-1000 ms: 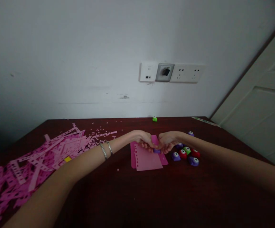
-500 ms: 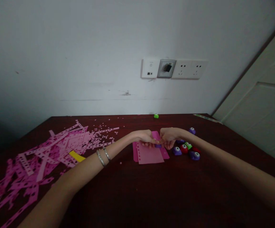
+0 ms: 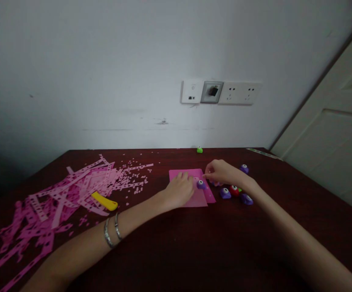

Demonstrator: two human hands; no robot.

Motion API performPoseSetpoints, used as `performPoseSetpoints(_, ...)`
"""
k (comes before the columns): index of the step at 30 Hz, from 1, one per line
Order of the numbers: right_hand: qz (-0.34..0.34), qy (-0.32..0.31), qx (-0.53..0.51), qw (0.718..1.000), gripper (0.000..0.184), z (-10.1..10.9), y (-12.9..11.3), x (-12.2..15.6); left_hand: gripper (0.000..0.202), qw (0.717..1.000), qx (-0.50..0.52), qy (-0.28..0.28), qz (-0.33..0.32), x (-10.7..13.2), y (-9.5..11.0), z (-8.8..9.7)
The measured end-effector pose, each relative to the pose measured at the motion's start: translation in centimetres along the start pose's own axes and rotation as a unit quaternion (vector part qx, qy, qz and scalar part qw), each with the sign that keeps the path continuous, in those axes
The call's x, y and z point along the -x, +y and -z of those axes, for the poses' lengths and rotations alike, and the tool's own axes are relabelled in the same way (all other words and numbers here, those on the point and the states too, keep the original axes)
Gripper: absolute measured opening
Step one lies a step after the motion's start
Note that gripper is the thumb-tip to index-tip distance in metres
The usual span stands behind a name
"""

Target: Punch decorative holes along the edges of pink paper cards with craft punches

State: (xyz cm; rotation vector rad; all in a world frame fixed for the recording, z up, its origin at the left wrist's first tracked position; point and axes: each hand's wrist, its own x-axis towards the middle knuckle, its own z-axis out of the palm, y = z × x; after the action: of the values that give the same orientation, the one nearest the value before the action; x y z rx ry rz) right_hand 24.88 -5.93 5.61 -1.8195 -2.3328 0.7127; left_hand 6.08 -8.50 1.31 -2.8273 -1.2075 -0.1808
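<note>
Pink paper sheets (image 3: 197, 199) lie overlapped on the dark table. My left hand (image 3: 179, 190) rests over their left part, its fingers bent down onto the paper and the tips hidden. A purple paper punch (image 3: 200, 184) with a white eye-like button sits on the sheets, between my two hands. My right hand (image 3: 218, 172) is at the sheets' right edge, thumb and forefinger close together; what they pinch, if anything, is too small to tell. Just below that hand are more purple punches (image 3: 225, 193) and a red punch (image 3: 234, 190).
Punched pink paper strips (image 3: 72, 194) are heaped on the left, with tiny cut-outs scattered about. A yellow-handled tool (image 3: 104, 201) lies at the heap's edge. One green punch (image 3: 199, 150) stands near the wall; a ruler-like strip (image 3: 263, 154) lies at the back right.
Both hands have come off the purple punch, which now shows on the paper. My left hand has moved left and down onto the sheets; my right hand has turned slightly.
</note>
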Motion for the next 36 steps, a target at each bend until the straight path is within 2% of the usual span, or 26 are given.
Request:
performPoseSetpoints(2, 0.05, 0.024, 0.043, 0.998, 0.014, 0.1, 0.3, -0.1, 0.041, 1.0, -0.01, -0.003, -0.014, 0.4, 0.4, -1.1)
performPoseSetpoints(5, 0.105, 0.0, 0.083, 0.991, 0.015, -0.2, 0.4, -0.2, 0.048, 1.0, -0.011, -0.013, -0.021, 0.7, 0.5, -1.9)
performPoseSetpoints(7, 0.112, -0.023, 0.097, 0.989, 0.017, -0.6, 0.4, -0.3, 0.049, 0.999, -0.01, -0.025, -0.025, 0.8, 0.4, -2.0)
performPoseSetpoints(14, 0.145, -0.01, 0.131, 0.981, 0.011, -2.3, 1.2, -1.5, 0.051, 0.999, -0.024, -0.034, -0.023, 1.1, 0.6, -2.1)
performPoseSetpoints(18, 0.161, -0.007, 0.125, 0.979, 0.012, -2.6, 1.8, -1.8, 0.052, 0.999, -0.021, -0.039, -0.019, 1.1, 0.5, -2.3)
performPoseSetpoints(30, 0.134, -0.031, 0.126, 0.983, 0.007, -1.0, 1.6, -0.7, 0.054, 0.999, -0.029, -0.04, -0.019, 1.2, 0.4, -2.6)
performPoseSetpoints(36, 0.095, 0.034, 0.086, 0.991, 0.02, 1.6, 3.2, -0.2, 0.053, 0.998, -0.018, -0.048, -0.019, 1.3, 0.4, -2.5)
